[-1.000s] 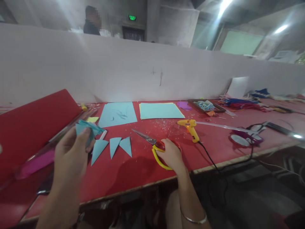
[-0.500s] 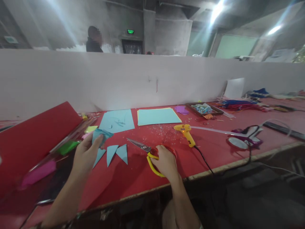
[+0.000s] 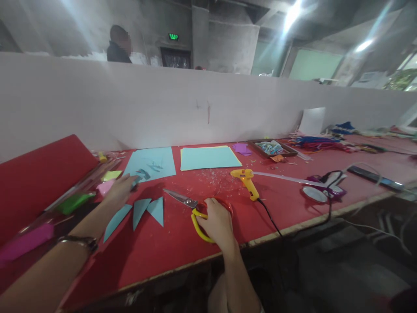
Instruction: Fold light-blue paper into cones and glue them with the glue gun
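My left hand (image 3: pixel 121 190) is at the near left edge of a light blue sheet (image 3: pixel 167 161). Its fingers are closed on a bit of blue paper (image 3: pixel 134 185), mostly hidden by the hand. Thin dark blue-green strips (image 3: pixel 143 174) lie on the sheet just beyond the fingertips. Closer to me, blue paper triangles (image 3: pixel 141 213) lie in a row on the red table. My right hand (image 3: pixel 217 221) is wrapped around the yellow and red handles of a pair of scissors (image 3: pixel 186 200). The scissors rest on the table, blades pointing left and slightly parted.
A yellow glue gun (image 3: pixel 248 182) lies right of the scissors, its cord running over the table edge. Behind are stacked blue sheets (image 3: pixel 210 158) and a tray of small pieces (image 3: pixel 273 148). A red board (image 3: pixel 42 187) leans at left. A person (image 3: pixel 119 45) is beyond the partition.
My left hand has gone forward and down to the blue sheet with the blue paper. More dark strips show on the sheet. The view has shifted slightly right; my right hand stays on the scissors.
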Available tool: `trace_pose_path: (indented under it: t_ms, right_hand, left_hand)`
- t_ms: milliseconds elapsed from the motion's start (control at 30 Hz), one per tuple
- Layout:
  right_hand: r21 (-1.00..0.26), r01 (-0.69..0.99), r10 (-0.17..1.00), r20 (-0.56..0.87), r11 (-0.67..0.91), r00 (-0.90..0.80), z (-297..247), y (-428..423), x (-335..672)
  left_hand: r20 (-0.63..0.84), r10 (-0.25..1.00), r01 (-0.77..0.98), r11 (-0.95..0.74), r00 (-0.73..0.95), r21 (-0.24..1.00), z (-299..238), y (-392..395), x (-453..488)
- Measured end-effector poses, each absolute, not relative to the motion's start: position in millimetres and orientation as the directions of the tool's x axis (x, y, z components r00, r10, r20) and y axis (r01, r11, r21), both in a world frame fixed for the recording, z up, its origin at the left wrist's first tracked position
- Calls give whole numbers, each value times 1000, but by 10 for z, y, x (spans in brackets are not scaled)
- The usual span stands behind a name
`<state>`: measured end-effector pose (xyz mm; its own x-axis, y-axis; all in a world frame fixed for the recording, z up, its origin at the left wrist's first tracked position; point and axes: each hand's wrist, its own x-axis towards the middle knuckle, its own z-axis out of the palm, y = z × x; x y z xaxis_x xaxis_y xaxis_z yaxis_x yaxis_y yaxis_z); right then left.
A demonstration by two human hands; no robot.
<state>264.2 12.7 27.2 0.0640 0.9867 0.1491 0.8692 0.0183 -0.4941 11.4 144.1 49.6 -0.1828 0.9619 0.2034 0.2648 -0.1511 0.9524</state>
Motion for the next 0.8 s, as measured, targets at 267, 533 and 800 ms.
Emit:
trace_pose_path:
  t_ms: [267,533,800]
  right_hand:
    - [-500,866,986,154,17,69,282,127,2649]
    - [-495,868,984,167,32,59,270,127,2654]
    - [-491,871,984,168,27,64,263,127,2653]
  left_hand:
    - [173,957,531,-24,-233,847,436,1773,-7]
    - [100,995,863,-68,20,500,384,1895,-151]
    - [122,967,911,-250,222,327,316,1935,-178]
